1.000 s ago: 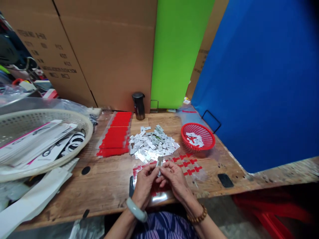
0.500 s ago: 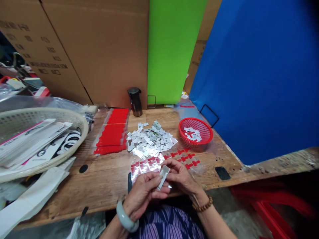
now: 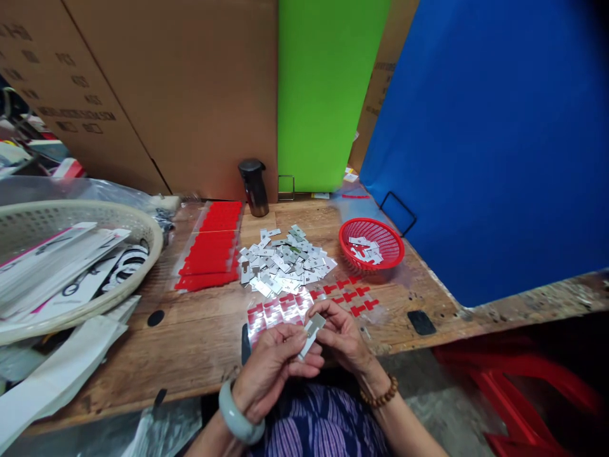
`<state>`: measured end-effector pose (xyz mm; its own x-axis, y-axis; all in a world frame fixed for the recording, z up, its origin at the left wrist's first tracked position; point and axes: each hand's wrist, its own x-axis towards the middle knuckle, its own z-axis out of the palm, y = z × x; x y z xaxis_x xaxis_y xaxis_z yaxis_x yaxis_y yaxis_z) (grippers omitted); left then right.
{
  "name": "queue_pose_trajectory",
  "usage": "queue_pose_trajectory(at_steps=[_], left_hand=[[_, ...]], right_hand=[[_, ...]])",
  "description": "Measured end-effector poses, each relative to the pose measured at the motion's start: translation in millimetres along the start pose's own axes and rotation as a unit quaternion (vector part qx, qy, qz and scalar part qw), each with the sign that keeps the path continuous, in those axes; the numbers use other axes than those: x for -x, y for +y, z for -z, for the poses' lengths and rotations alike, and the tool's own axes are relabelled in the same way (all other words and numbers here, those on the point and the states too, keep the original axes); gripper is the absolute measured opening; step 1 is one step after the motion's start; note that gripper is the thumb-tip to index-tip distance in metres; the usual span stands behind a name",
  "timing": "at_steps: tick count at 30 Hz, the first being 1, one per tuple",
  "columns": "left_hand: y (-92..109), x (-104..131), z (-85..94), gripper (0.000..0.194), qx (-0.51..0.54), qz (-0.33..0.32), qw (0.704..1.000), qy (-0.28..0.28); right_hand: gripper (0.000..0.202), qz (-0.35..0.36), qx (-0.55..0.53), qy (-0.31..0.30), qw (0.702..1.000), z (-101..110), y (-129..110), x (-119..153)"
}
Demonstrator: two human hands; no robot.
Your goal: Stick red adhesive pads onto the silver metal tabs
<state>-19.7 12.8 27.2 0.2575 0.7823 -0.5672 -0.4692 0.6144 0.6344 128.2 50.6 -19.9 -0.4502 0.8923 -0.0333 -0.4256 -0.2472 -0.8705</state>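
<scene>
Between thumb and fingers, my left hand (image 3: 269, 362) grips a small flat silver-grey plate (image 3: 311, 332) with a paler lower part. My right hand (image 3: 346, 339) is closed at the plate's right edge, its thumb and forefinger pinched there. Both hands are above the table's front edge. Just beyond them lies a clear sheet with red T-shaped stickers (image 3: 349, 296), partly covered by my fingers. Behind it is a loose pile of similar small plates (image 3: 290, 263). A red plastic basket (image 3: 397, 246) to the right of the pile holds more plates, some with red on them.
Stacked red sticker sheets (image 3: 212, 244) lie left of the pile. A dark tumbler (image 3: 255, 190) stands behind. At far left a large cream basket (image 3: 155, 235) holds printed cards. Cardboard (image 3: 190, 95), a green panel (image 3: 328, 95) and a blue panel (image 3: 490, 158) wall the table.
The plate remains in my hands and has turned slightly, with small finger movements. The whole view has shifted a little, so things on the table appear slightly higher and further left.
</scene>
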Motion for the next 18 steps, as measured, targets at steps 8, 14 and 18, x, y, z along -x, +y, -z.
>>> queue_pose_trajectory(at_steps=[8, 14, 18], left_hand=[[-0.1, 0.2, 1.8, 0.028, -0.099, -0.068, 0.991, 0.060], [-2.1, -0.5, 1.8, 0.028, -0.114, -0.069, 0.990, 0.041], [-3.5, -1.3, 0.9, 0.028, -0.115, -0.063, 0.991, 0.034]], right_hand=[[0.039, -0.048, -0.054, -0.009, 0.997, 5.3, 8.0, 0.4], [0.030, -0.048, -0.040, 0.023, 0.998, 5.4, 6.0, -0.3], [0.030, -0.036, -0.034, 0.026, 0.998, 5.4, 5.6, -1.8]])
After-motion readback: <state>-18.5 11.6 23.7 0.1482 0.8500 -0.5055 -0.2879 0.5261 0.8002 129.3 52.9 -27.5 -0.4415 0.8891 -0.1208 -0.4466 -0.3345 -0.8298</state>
